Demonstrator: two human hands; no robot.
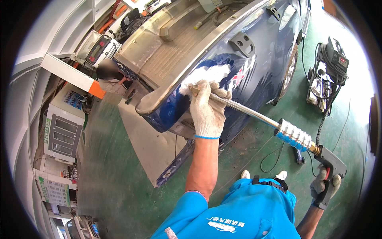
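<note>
A slide hammer dent puller runs from the dark blue pickup truck's rear side panel down to the lower right. My left hand, in a cream knit glove, is closed around its front end, close against the white bare patch on the panel. The tip under my fingers is hidden. My right hand, in a grey and cream glove, grips the black pistol handle at the rear end. The ribbed silver sliding weight sits on the rod near the handle.
A wheeled welding machine with coiled cables stands at the right. Cables and a small tool lie on the green floor. The lowered tailgate juts out at left. Another person crouches behind it, near a white cabinet.
</note>
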